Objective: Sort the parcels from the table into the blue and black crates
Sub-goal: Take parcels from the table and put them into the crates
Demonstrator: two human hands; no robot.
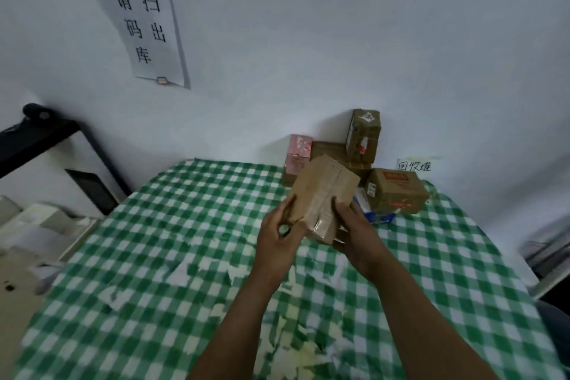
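Hands close on a brown cardboard parcel sealed with clear tape (324, 194), which is held tilted and, by the look of it, just clear of the table with the green-and-white checked cloth (185, 225). The left hand (279, 234) pinches the parcel's near left corner between thumb and curled fingers. The right hand (357, 231) wraps round its near right edge.

Behind it, at the far right against the white wall, more parcels wait: a pink carton (297, 153), an upright brown box with a white label (362, 136) and a squat brown box with red print (396, 194), with a blue-and-white packet (377, 216) just beside them. Neither the blue nor the black crate is in view.

The step appears to be reading the parcel before choosing its crate. Done well, that likely means keeping both grips firm on the slick tape, turning the box until any label faces up, and carrying it level and wide of the stacked pile, which looks easy to topple.
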